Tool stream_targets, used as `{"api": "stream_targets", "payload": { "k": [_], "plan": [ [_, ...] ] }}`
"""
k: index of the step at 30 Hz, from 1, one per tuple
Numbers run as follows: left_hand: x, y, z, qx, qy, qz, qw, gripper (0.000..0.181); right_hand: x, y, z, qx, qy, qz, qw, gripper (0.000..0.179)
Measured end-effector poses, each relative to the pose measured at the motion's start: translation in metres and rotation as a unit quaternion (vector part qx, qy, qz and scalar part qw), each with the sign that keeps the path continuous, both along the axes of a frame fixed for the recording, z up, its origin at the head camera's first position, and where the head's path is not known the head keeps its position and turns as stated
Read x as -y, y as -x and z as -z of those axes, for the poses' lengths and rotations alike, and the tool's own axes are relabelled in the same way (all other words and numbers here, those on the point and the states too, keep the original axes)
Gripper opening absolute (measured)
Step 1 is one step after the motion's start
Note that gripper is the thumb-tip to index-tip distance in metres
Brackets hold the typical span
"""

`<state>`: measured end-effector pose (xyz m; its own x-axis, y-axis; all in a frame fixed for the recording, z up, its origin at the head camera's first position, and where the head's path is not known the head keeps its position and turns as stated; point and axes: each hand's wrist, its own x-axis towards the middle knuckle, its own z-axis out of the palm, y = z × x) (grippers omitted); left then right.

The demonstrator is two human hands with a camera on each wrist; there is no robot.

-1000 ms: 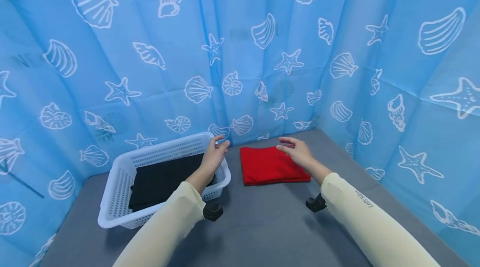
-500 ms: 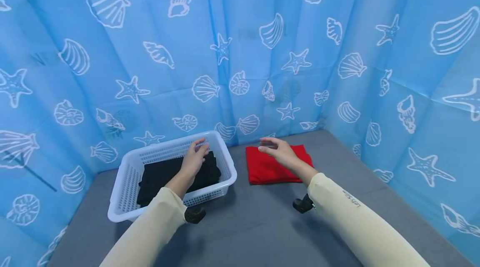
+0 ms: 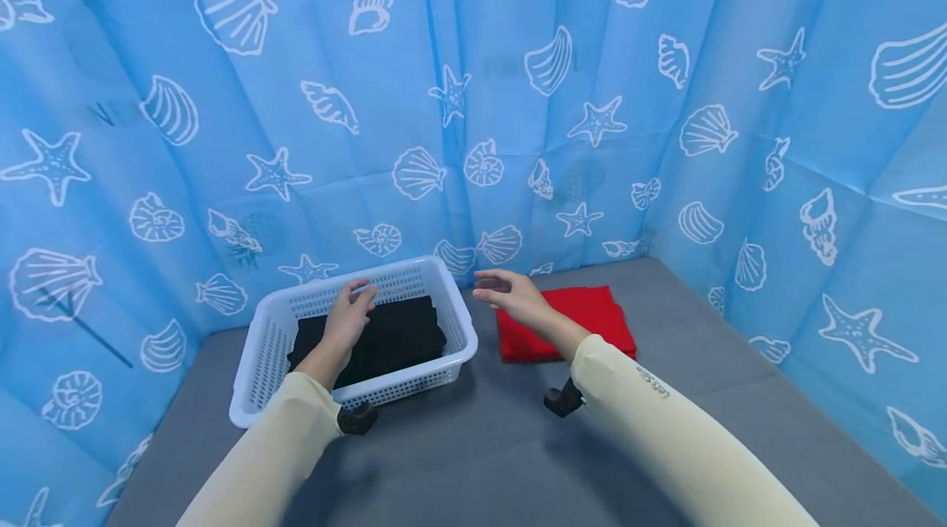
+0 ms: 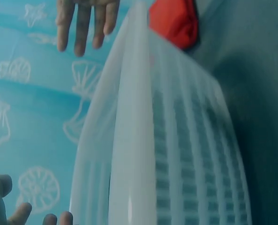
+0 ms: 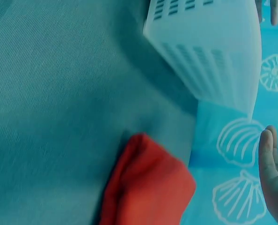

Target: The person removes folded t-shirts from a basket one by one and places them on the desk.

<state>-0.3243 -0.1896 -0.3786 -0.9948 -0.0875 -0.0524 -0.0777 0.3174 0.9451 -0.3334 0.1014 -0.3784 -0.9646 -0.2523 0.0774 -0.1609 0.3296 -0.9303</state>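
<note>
My left hand (image 3: pixel 344 326) is raised over a white plastic laundry basket (image 3: pixel 414 383), its fingers loosely bent around nothing. Inside that basket lies a folded black cloth (image 3: pixel 399 338), partly hidden by the hand. My right hand (image 3: pixel 521 302) hovers between the basket's right end and a folded red cloth (image 3: pixel 592 317), holding nothing. Its forearm covers part of the red cloth. In the left wrist view the right hand's fingers (image 4: pixel 83 28) hang beyond the basket rim (image 4: pixel 132 140). The right wrist view shows the red cloth (image 5: pixel 150 187) below the right hand (image 5: pixel 274 173).
A grey-covered table (image 3: pixel 473 461) bears the basket and the red cloth. Blue curtains (image 3: pixel 503 99) with white shell and starfish prints stand along its back and right sides. Black camera mounts (image 3: pixel 358 418) sit at the wrists.
Both hands have moved left, the left one from the basket's right end to over its middle, the right one from the red cloth toward the basket. The head view has turned slightly left.
</note>
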Motion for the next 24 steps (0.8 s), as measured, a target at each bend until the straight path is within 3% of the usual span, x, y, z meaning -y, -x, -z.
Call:
{"api": "stream_targets", "payload": {
  "k": [7,14,20,24],
  "plan": [
    [0.035,-0.004,0.002,-0.004,0.01,-0.03,0.9995,0.058,0.027,0.001,-0.001,0.007,0.025,-0.019,0.9995,0.049],
    [0.058,-0.012,0.001,0.005,0.026,-0.033,0.9991,0.063,0.046,0.001,-0.002,0.05,0.068,-0.037,0.9957,0.053],
    [0.074,-0.014,0.011,0.015,0.062,-0.047,0.9969,0.065,0.064,-0.001,0.001,0.074,0.086,-0.051,0.9923,0.054],
    [0.081,-0.012,0.016,0.017,0.073,-0.051,0.9959,0.065,0.076,-0.001,0.002,0.067,0.065,-0.062,0.9937,0.062]
  ]
}}
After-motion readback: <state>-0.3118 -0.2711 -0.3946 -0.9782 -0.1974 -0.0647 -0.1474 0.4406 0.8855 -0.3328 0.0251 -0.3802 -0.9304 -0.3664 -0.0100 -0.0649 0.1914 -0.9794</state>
